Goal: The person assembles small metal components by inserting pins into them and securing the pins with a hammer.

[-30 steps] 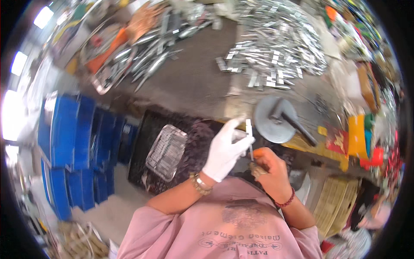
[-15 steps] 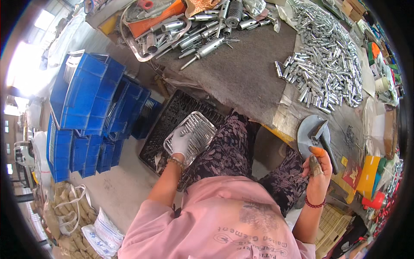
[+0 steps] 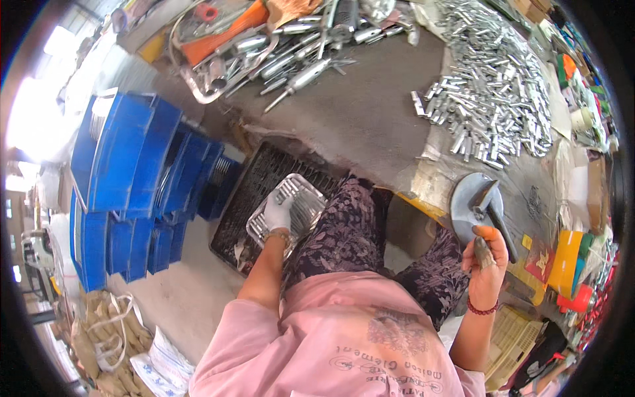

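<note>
At the left, my left hand (image 3: pixel 278 214), in a pale glove, lies over a metal tray (image 3: pixel 250 228) of slim metal tubes (image 3: pixel 305 202). Its fingers reach out onto the tubes, and no tube is seen lifted. My right hand (image 3: pixel 486 268) is held at the bench edge with curled fingers; an orange cover caps one fingertip and a grey-brown one another. Whether anything small is pinched there cannot be made out. Just beyond it stands a round grey metal disc (image 3: pixel 463 206) with a dark angled metal piece (image 3: pixel 488 197) and a dark bar (image 3: pixel 503 233).
A black plastic crate (image 3: pixel 228 231) supports the tray. Stacked blue bins (image 3: pixel 129 155) stand at the left. On the bench (image 3: pixel 377 99) are a large heap of short metal tubes (image 3: pixel 486 86) and, far left, a pile of metal tools and parts (image 3: pixel 291 59). Sacks (image 3: pixel 106 337) lie lower left.
The whole view has shifted slightly. My left hand stays over the tray, its fingers a little further among the tubes. My right hand has hardly moved beside the disc.
</note>
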A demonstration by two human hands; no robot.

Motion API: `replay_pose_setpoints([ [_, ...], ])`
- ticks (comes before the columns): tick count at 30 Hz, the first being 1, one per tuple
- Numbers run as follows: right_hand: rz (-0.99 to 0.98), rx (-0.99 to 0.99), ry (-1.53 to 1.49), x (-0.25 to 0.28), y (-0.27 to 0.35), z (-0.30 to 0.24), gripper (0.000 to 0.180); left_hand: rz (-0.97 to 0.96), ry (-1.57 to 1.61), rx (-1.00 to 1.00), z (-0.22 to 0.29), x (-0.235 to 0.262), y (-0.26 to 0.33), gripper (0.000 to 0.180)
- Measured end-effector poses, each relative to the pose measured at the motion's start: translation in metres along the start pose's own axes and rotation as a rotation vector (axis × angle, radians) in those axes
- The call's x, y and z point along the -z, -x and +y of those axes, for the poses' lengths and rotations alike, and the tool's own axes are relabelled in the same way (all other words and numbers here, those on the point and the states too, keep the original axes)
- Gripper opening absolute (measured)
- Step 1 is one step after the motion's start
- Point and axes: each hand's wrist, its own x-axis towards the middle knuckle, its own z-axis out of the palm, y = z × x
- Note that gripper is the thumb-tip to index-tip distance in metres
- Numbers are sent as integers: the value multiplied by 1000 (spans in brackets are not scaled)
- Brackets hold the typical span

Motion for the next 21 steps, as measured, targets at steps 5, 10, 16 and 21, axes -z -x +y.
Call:
replay_pose_setpoints([
  [5, -167, -66, -44, -18, -5, -1, 22, 210, 112, -70, 22, 67, -5, 44],
  [10, -173, -102, -121, -4, 3, 1, 25, 251, 81, -416, 251, 68, 15, 21],
  [16, -198, -104, -124, 6, 7, -5, 32, -413, -114, -1060, 446, 10, 67, 31],
  [21, -393, -83, -26, 8, 14, -25, 35, -475, -440, -1395, 460, -44, 20, 36],
])
